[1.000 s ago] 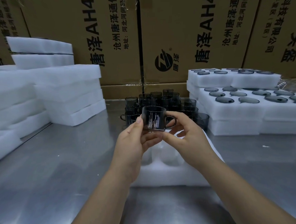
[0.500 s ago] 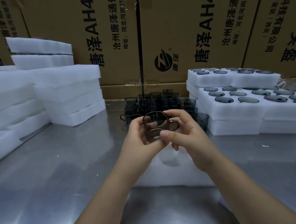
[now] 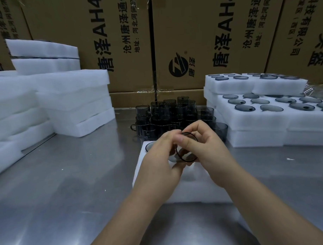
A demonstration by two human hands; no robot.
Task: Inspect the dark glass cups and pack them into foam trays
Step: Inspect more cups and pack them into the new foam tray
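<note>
One dark glass cup (image 3: 186,150) is held between two hands, tilted so that its rim faces the camera. It is pinched on its left by the curled fingers of the left hand (image 3: 162,157) and on its right by the thumb and curled fingers of the right hand (image 3: 211,153); the hands are close together. It is held just above one white foam tray (image 3: 155,188), in whose far left pocket one seated cup (image 3: 150,145) appears. Beyond, loose cups (image 3: 167,114) are clustered on the metal table (image 3: 67,180), too overlapped to be counted. Packed trays (image 3: 257,119) are stacked to the right, empty foam (image 3: 74,99) to the left, cardboard boxes (image 3: 117,41) at the back.
</note>
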